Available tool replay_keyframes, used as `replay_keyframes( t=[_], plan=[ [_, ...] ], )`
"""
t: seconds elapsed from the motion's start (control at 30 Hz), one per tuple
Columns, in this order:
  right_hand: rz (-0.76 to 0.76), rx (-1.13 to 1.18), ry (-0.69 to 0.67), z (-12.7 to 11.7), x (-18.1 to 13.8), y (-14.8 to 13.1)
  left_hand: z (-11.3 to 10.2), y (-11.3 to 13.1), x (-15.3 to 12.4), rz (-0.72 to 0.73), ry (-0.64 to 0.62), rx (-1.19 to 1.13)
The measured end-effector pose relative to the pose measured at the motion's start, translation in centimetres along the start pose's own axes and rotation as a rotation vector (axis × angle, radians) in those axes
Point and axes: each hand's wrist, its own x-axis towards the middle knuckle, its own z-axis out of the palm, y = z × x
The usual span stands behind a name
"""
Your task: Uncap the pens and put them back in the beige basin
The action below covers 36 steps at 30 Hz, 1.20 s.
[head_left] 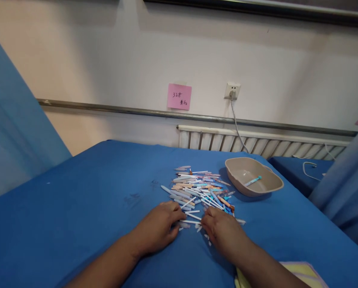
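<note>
A heap of pens in pale blue, orange, white and brown lies spread on the blue-covered table. Thin white sticks are mixed in along its near side. My left hand is at the heap's near left edge, fingers curled inward by the stick ends. Opposite it, my right hand bends its fingers down at the near right edge, fingertips at the end of a white stick. Both sets of fingertips are partly hidden, so their hold is unclear. Small white pieces lie between my hands.
A beige basin holding one light-blue pen stands right of the heap. A yellow cloth lies under my right forearm. Behind are a radiator, a plugged socket and a pink note. Blue curtains hang at both sides.
</note>
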Motion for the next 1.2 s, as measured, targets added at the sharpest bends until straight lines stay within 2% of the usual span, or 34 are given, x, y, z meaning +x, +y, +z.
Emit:
replay_keyframes(
  t=[0.33, 0.63, 0.8, 0.93, 1.07, 1.2],
  plan=[
    [0.017, 0.089, -0.003, -0.2, -0.5, -0.1, 0.3, 0.6, 0.1, -0.022, -0.011, 0.108],
    [0.021, -0.041, 0.048, -0.2, -0.6, -0.1, 1.1, 0.4, 0.3, -0.057, 0.013, 0.091],
    [0.036, -0.047, 0.034, -0.3, -0.4, -0.1, 1.4, 0.3, 0.2, -0.102, 0.097, -0.024],
    [0.043, -0.028, 0.039, -0.6, -0.2, 0.0, 1.6, -0.1, 0.4, -0.209, 0.193, -0.2],
    [-0.003, 0.003, 0.013, -0.9, 0.0, -0.1, 1.8, -0.6, 0.7, -0.288, 0.307, -0.402],
    [-0.039, -0.017, -0.013, -0.7, 0.1, -0.2, 2.0, -1.0, 0.9, -0.327, 0.382, -0.495]
  ],
)
